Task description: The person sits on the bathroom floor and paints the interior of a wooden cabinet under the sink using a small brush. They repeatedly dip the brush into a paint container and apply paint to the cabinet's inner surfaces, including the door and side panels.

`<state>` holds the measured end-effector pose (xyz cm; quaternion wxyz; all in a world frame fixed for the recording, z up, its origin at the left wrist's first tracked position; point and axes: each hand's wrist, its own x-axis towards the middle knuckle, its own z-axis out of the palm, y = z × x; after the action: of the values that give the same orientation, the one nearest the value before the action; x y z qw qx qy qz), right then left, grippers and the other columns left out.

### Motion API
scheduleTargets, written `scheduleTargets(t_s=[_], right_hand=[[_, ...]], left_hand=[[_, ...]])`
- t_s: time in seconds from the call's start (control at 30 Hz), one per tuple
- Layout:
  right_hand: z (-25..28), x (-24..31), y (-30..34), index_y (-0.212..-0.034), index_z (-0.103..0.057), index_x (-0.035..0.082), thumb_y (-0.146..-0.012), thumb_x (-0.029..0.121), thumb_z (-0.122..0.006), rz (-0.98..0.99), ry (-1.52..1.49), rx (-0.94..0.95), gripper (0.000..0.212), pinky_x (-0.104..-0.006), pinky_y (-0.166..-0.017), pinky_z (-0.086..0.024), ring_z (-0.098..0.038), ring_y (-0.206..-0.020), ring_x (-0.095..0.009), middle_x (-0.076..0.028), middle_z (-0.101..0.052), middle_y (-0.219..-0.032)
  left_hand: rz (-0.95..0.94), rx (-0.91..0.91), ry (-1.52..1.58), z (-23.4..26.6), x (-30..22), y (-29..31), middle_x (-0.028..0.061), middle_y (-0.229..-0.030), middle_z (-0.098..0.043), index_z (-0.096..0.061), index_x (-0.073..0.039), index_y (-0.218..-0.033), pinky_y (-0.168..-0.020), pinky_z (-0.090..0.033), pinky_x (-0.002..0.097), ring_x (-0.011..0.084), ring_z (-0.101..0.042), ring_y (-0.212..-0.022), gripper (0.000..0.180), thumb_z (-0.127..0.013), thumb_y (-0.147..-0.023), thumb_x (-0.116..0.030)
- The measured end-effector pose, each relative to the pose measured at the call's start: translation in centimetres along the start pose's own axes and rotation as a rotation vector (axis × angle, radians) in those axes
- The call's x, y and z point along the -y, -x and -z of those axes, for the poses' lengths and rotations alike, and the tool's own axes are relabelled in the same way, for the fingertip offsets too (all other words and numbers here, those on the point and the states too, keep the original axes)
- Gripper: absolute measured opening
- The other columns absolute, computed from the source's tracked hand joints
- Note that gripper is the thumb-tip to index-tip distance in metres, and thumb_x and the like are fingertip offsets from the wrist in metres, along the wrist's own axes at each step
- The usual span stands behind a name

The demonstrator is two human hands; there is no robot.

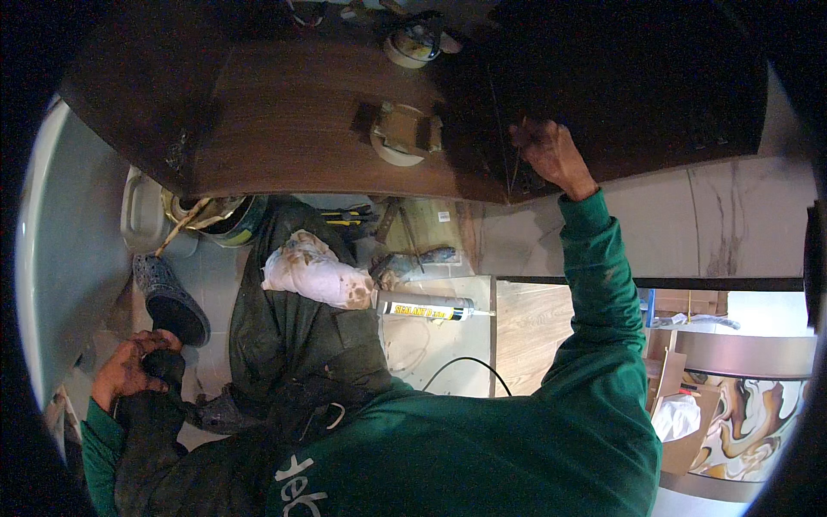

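My right hand (554,159) is raised at the seam of a dark brown wooden panel (310,112), its fingers curled in. Shadow hides its fingertips and whatever may be between them. Low on the left, my left hand (136,370) wraps round the dark trouser leg (164,366) near my ankle. Just above that hand is my dark clog (172,297). A stained white cloth (314,269) lies over my other leg. Beside it, a sealant cartridge (422,307) lies sideways, its nozzle to the right.
A roll of tape (401,138) and a small tub (412,47) are on the panel. To the left stand an open can (228,220) with a stick (183,226) and a pale container (142,211). Yellow-black pliers (345,215) lie beyond the cloth. An open carton (689,414) sits at the right.
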<state>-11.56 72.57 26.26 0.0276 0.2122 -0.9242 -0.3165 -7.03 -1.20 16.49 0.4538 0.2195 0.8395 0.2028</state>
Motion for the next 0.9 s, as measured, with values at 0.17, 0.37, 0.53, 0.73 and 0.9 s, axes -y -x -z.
scheduleTargets(t_s=[0.17,0.37,0.53,0.73,0.9], right_hand=[[-1.5,-0.3,0.3,-0.119,-0.067,0.011,-0.082,0.012,-0.067,0.009,0.007,-0.114,0.037,-0.0399,-0.061,-0.054,-0.066,-0.08,-0.03,-0.012,-0.068,-0.11],[-2.8,-1.2,0.3,-0.123,-0.067,0.011,-0.079,0.01,-0.07,0.014,0.014,-0.184,0.044,-0.038,-0.063,-0.052,-0.063,-0.082,-0.028,-0.011,-0.067,-0.115],[-3.9,-1.1,0.2,-0.126,-0.063,0.012,-0.083,0.013,-0.064,0.01,0.093,-0.231,0.043,-0.04,-0.065,-0.048,-0.057,-0.081,-0.029,-0.011,-0.061,-0.105],[-4.5,-1.7,0.0,-0.13,-0.059,0.012,-0.091,0.016,-0.055,0.008,0.009,-0.357,0.039,-0.0413,-0.063,-0.045,-0.053,-0.078,-0.031,-0.013,-0.054,-0.096],[-5.4,-1.8,0.1,-0.127,-0.064,0.011,-0.088,0.008,-0.059,-0.06,0.156,-0.213,0.04,-0.042,-0.065,-0.053,-0.064,-0.083,-0.033,-0.015,-0.064,-0.116]], left_hand=[[0.068,0.019,0.045,-0.1,0.4,0.0,0.0046,-0.125,-0.061,-0.067,-0.011,-0.12,-0.111,-0.038,0.0368,0.0268,-0.053,-0.123,0.075,-0.091,-0.05,-0.021],[-0.003,0.029,0.095,-0.4,1.2,-0.3,0.0049,-0.124,-0.061,-0.067,-0.011,-0.12,-0.109,-0.038,0.0367,0.0263,-0.053,-0.122,0.075,-0.091,-0.049,-0.023],[-0.121,0.01,0.11,-0.6,1.7,-0.6,0.0064,-0.125,-0.062,-0.066,-0.011,-0.12,-0.109,-0.04,0.0389,0.029,-0.055,-0.121,0.076,-0.091,-0.048,-0.02],[-0.137,-0.004,-0.029,-0.5,1.7,-0.6,0.0083,-0.124,-0.063,-0.065,-0.011,-0.123,-0.107,-0.044,0.0421,0.0324,-0.057,-0.119,0.081,-0.093,-0.047,-0.018],[-0.069,0.009,-0.1,-0.4,1.3,-0.3,0.0086,-0.128,-0.061,-0.064,-0.012,-0.126,-0.107,-0.043,0.0435,0.0329,-0.055,-0.121,0.084,-0.094,-0.048,-0.018]])
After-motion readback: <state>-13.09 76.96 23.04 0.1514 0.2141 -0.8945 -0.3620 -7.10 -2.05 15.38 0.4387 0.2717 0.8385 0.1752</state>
